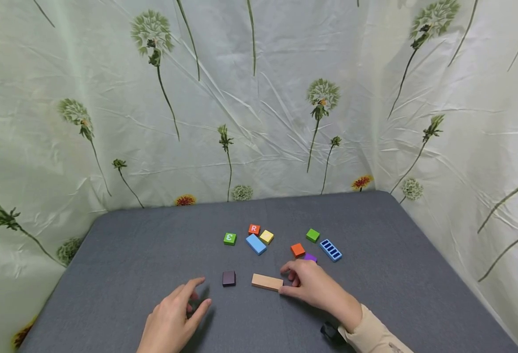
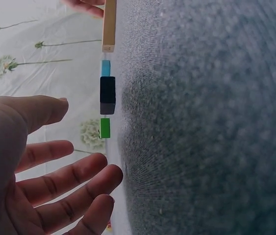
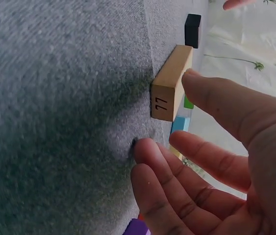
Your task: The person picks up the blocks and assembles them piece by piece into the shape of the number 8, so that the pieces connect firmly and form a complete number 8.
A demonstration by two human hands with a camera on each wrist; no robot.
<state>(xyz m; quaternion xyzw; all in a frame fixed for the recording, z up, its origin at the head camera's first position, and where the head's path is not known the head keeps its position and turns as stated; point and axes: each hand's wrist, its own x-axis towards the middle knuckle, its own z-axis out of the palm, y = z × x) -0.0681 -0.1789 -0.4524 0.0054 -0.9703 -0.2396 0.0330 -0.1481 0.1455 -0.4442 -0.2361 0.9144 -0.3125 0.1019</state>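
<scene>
A plain wooden block (image 1: 267, 282) marked 77 on its end (image 3: 162, 104) lies flat on the grey table. At its right end is my right hand (image 1: 313, 284), the thumb at the block and the other fingers loosely bent, apart from it. Whether the thumb touches the wood I cannot tell. To the left of the wooden block sits a dark square block (image 1: 229, 278). My left hand (image 1: 175, 314) hovers left of that dark block, fingers spread and holding nothing. A purple block (image 1: 310, 257) is partly hidden behind my right hand.
Farther back lie a green letter block (image 1: 230, 239), a red letter block (image 1: 254, 229), a yellow block (image 1: 266, 237) and a blue block (image 1: 256, 244). An orange block (image 1: 298, 250), a green block (image 1: 313, 235) and a blue slotted piece (image 1: 331, 250) lie to the right. Flowered cloth (image 1: 267, 147) hangs behind the table.
</scene>
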